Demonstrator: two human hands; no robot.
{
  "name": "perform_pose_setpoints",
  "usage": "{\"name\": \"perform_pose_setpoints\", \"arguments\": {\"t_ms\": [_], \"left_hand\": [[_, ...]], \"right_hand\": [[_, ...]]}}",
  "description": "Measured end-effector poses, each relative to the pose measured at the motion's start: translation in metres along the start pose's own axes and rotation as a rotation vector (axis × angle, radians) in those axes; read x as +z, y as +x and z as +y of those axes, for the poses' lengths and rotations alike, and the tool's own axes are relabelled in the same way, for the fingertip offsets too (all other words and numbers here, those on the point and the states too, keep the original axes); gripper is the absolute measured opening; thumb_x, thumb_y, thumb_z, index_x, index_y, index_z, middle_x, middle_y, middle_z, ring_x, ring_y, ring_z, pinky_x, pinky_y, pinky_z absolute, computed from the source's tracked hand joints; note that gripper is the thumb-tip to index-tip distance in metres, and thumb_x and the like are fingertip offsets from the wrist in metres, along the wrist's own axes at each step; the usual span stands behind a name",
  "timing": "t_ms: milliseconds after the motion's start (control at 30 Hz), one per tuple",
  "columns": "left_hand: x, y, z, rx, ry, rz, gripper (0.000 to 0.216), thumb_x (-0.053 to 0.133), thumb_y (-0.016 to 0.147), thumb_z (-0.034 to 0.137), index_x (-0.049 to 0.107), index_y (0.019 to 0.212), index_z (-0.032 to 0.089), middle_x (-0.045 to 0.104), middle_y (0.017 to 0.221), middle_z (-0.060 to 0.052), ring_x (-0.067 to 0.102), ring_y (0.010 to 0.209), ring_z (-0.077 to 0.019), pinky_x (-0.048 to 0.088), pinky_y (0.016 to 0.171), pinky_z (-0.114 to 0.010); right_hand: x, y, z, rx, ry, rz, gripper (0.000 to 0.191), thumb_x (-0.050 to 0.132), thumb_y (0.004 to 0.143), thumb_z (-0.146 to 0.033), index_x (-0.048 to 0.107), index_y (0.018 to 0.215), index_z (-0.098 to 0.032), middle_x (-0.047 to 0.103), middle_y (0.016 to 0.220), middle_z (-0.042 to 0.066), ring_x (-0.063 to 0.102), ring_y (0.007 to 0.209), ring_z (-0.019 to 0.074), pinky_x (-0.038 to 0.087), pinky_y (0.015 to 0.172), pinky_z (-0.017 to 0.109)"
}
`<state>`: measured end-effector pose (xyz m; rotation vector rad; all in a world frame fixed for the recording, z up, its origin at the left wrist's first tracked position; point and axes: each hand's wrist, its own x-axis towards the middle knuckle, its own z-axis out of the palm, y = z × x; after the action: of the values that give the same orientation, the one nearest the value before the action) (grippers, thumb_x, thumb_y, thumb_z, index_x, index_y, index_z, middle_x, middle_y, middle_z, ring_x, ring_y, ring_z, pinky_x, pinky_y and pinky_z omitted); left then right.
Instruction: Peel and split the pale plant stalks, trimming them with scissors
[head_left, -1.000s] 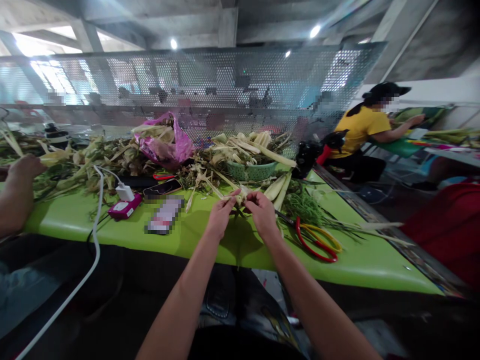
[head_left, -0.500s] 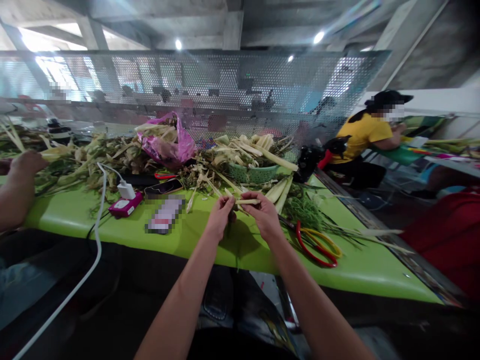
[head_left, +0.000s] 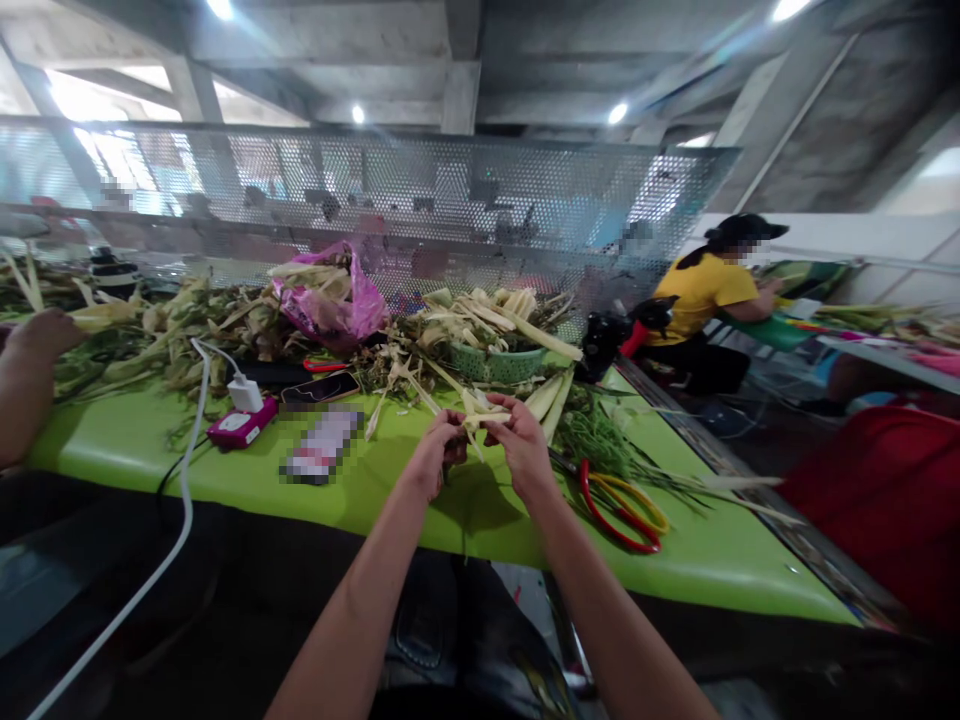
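Observation:
My left hand (head_left: 436,452) and my right hand (head_left: 523,446) meet above the green table (head_left: 390,490). Both pinch a pale strip of leaf (head_left: 484,418) held between them, fingers closed on it. Just behind them lie pale husks and stalks (head_left: 555,395). Red and yellow shears (head_left: 622,500) rest on the table to the right of my right hand.
A green basket (head_left: 499,362) and a pink bag (head_left: 334,300) full of husks stand at the back. A phone (head_left: 321,450), a pink power bank (head_left: 241,428) and a white cable (head_left: 187,470) lie left. Another person's hand (head_left: 41,335) is far left; a person in yellow (head_left: 701,295) sits right.
My hands have kept working the leaf strip, turning it between the fingers. The view has shifted a little, and the hands sit slightly lower and more to the left.

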<state>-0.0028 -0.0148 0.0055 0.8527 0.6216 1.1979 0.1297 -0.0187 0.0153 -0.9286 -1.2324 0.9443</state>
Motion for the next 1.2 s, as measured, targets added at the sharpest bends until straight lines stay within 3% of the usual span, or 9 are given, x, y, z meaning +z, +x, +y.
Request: {"name": "perform_pose_setpoints", "arguments": {"t_ms": [167,333,500,633,800,900,1000,1100,1200], "left_hand": [[0.001,-0.001,0.0,0.007,-0.009,0.004,0.025,0.067,0.065,0.027,0.05,0.081,0.018,0.04,0.056,0.008,0.031,0.041,-0.0018,0.024,0.041,-0.013],[0.005,-0.004,-0.001,0.009,0.022,0.006,0.031,0.073,0.065,0.037,0.054,0.081,0.018,0.045,0.058,0.007,0.032,0.042,-0.0017,0.02,0.04,-0.014],[0.006,-0.002,-0.003,-0.015,0.04,0.085,0.032,0.07,0.068,0.045,0.059,0.083,0.018,0.053,0.062,0.004,0.046,0.051,-0.0055,0.027,0.043,-0.015],[0.008,0.003,0.002,-0.059,0.022,0.084,0.026,0.067,0.072,0.038,0.063,0.086,0.016,0.061,0.068,-0.001,0.051,0.053,-0.0071,0.038,0.048,-0.017],[0.015,0.019,0.017,-0.052,-0.025,0.029,0.022,0.071,0.067,0.024,0.061,0.084,0.015,0.066,0.078,-0.004,0.061,0.065,-0.0114,0.051,0.065,-0.024],[0.02,0.032,0.021,0.023,-0.001,0.048,0.022,0.073,0.066,0.023,0.06,0.083,0.016,0.064,0.072,0.0,0.06,0.063,-0.0096,0.05,0.065,-0.023],[0.027,0.044,0.022,0.082,0.06,0.052,0.021,0.074,0.065,0.023,0.061,0.08,0.016,0.061,0.07,0.002,0.056,0.062,-0.007,0.047,0.062,-0.019],[0.034,0.054,0.023,0.06,0.066,0.023,0.022,0.075,0.066,0.027,0.061,0.078,0.016,0.062,0.072,0.001,0.056,0.064,-0.0074,0.047,0.064,-0.02],[0.038,0.064,0.025,-0.019,-0.02,0.034,0.027,0.078,0.063,0.03,0.058,0.077,0.016,0.064,0.074,0.0,0.06,0.064,-0.0102,0.049,0.063,-0.023]], "right_hand": [[0.002,-0.003,-0.006,-0.002,-0.018,-0.075,0.044,0.07,0.065,-0.019,0.06,0.107,-0.023,0.063,0.091,0.001,0.057,0.076,0.0154,0.046,0.069,0.028],[0.0,0.002,-0.01,0.035,-0.048,-0.044,0.017,0.07,0.068,-0.03,0.064,0.079,-0.019,0.061,0.073,0.0,0.053,0.066,0.0144,0.044,0.063,0.027],[-0.006,0.011,-0.012,0.136,-0.057,-0.034,0.01,0.062,0.07,-0.028,0.063,0.067,-0.018,0.059,0.062,-0.001,0.05,0.055,0.0121,0.04,0.055,0.025],[-0.01,0.02,-0.018,0.186,-0.049,-0.08,0.009,0.058,0.07,-0.025,0.063,0.068,-0.017,0.061,0.063,-0.001,0.05,0.053,0.011,0.038,0.054,0.024],[-0.019,0.033,-0.032,0.188,-0.048,-0.094,0.011,0.063,0.07,-0.026,0.063,0.077,-0.018,0.063,0.068,-0.001,0.053,0.057,0.0116,0.04,0.056,0.024],[-0.025,0.04,-0.041,0.169,-0.077,-0.107,0.02,0.067,0.071,-0.031,0.061,0.086,-0.019,0.063,0.076,0.0,0.054,0.064,0.0133,0.042,0.059,0.025],[-0.03,0.05,-0.044,0.115,-0.173,-0.082,0.025,0.073,0.067,-0.034,0.06,0.082,-0.019,0.058,0.069,-0.002,0.052,0.062,0.0131,0.041,0.057,0.025],[-0.034,0.062,-0.044,0.104,-0.23,-0.018,0.022,0.075,0.066,-0.034,0.061,0.075,-0.019,0.057,0.062,-0.002,0.051,0.058,0.0132,0.041,0.055,0.025],[-0.038,0.072,-0.04,0.157,-0.119,-0.008,0.021,0.074,0.066,-0.034,0.063,0.077,-0.019,0.061,0.065,0.0,0.056,0.061,0.0151,0.045,0.059,0.028]]}}
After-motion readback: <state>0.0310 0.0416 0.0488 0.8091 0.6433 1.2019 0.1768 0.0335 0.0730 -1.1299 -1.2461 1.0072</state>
